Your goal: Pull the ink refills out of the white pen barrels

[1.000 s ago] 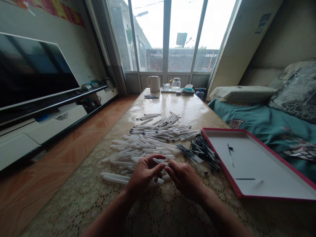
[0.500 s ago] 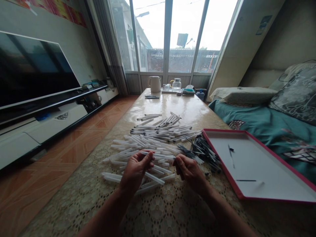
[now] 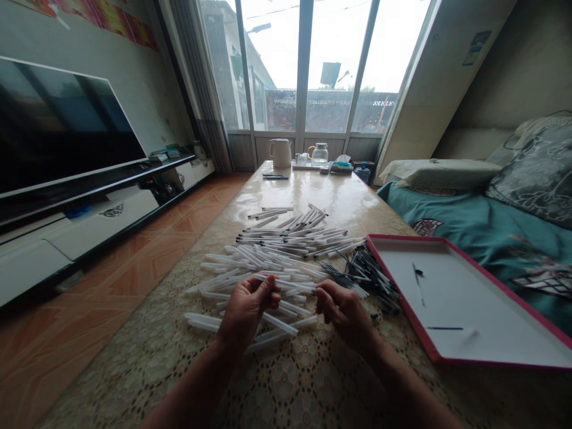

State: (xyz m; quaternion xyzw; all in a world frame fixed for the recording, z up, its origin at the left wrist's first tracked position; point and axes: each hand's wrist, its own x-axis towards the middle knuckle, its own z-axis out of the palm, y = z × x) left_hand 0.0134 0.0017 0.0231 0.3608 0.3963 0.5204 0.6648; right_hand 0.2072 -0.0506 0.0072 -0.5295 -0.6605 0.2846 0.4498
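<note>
My left hand point(image 3: 246, 308) and my right hand point(image 3: 342, 308) hover just above the near end of a long table point(image 3: 286, 381) covered in a lace-patterned cloth. Both are pinched on the ends of one white pen barrel point(image 3: 290, 281) that spans the gap between them. Under and beyond the hands lies a heap of white pen barrels point(image 3: 263, 262). A bundle of thin dark refills point(image 3: 366, 274) lies to the right of the heap, close to my right hand.
A shallow red-rimmed tray point(image 3: 447, 357) with a white floor sits at the right, holding a few refills. A white kettle point(image 3: 280, 152) and a glass jug point(image 3: 319, 154) stand at the table's far end. A teal-covered sofa point(image 3: 482, 220) is right, a television point(image 3: 58, 128) left.
My hands have drawn apart from a close fumble at the table's near edge. They rose slightly and now hold a pen barrel stretched between them.
</note>
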